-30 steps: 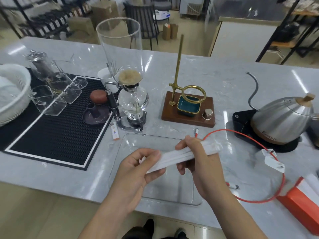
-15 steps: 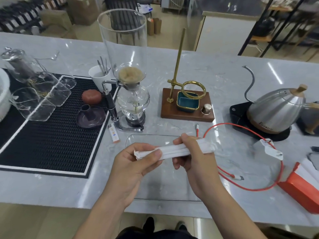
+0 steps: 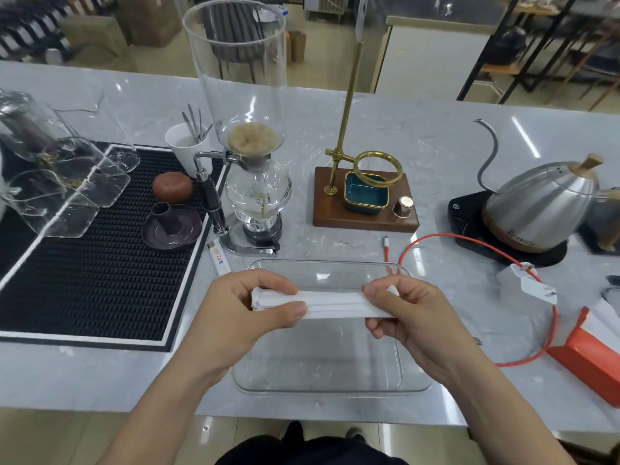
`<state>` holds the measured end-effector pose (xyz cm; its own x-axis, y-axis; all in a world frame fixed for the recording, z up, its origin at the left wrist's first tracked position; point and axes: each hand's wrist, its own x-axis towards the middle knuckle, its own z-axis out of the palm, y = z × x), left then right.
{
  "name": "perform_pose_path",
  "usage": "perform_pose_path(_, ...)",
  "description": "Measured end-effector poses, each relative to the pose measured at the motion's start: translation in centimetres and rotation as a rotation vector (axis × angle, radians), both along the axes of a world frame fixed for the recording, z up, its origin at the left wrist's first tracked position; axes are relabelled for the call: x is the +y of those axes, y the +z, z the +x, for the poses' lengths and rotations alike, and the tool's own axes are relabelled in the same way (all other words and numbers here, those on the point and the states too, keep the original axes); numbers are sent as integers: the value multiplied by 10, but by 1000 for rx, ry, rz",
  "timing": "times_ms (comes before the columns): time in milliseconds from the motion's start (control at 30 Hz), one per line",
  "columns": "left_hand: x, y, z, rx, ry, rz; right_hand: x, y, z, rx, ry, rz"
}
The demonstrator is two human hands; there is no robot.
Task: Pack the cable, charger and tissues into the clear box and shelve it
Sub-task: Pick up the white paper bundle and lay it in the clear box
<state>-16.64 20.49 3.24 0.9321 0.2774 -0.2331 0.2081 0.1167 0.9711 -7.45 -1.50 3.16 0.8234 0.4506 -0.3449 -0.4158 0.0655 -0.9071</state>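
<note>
**A:** From the head camera, what is sitting in the containers?

**B:** The clear box (image 3: 322,380) is lying on the counter just in front of me, and I am seeing nothing lying inside it. I am holding the folded tissues (image 3: 330,303) above it. My left hand (image 3: 235,317) is pinching one end between thumb and fingers, and my right hand (image 3: 409,313) is curling around the other end. The white cup (image 3: 186,147) is holding some thin metal tools; I cannot count them surely. The small teal dish (image 3: 365,193) is sitting on the wooden stand (image 3: 365,216) under the brass ring.

**A:** And how many of each thing?

**B:** One red cable (image 3: 469,250) is looping on the counter to my right, one end touching the far rim of the box. One white charger (image 3: 526,286) is lying on that loop, well outside the box. One orange carton (image 3: 590,360) is resting at the right edge. One steel kettle (image 3: 540,209), one glass siphon brewer (image 3: 248,156), one lighter (image 3: 218,258) beside the black mat (image 3: 100,263).

**A:** The surface and the room?

**B:** I am standing at a pale grey marble counter (image 3: 436,129). Behind it cardboard boxes, a dark chair and black metal shelving are standing on a light floor.
</note>
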Motion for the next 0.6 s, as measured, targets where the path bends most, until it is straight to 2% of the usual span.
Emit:
perform_pose_path(100,5,3,4,44,-123,0,-1,-4,-2,4,4,-29)
perform_pose_path(167,10,5,6,82,-234,78,-2,-6,-3,12,5,-38)
perform_pose_path(233,16,6,9,105,-345,238,-2,-8,-2,17,2,-56)
perform_pose_path(367,22,5,19,100,-514,704,-4,-11,0,11,3,-113)
perform_pose_path(500,19,6,32,143,-822,877,-7,-16,3,-42,8,-170)
perform_pose_path(600,11,1,42,173,-945,996,-8,-21,2,-106,38,-260)
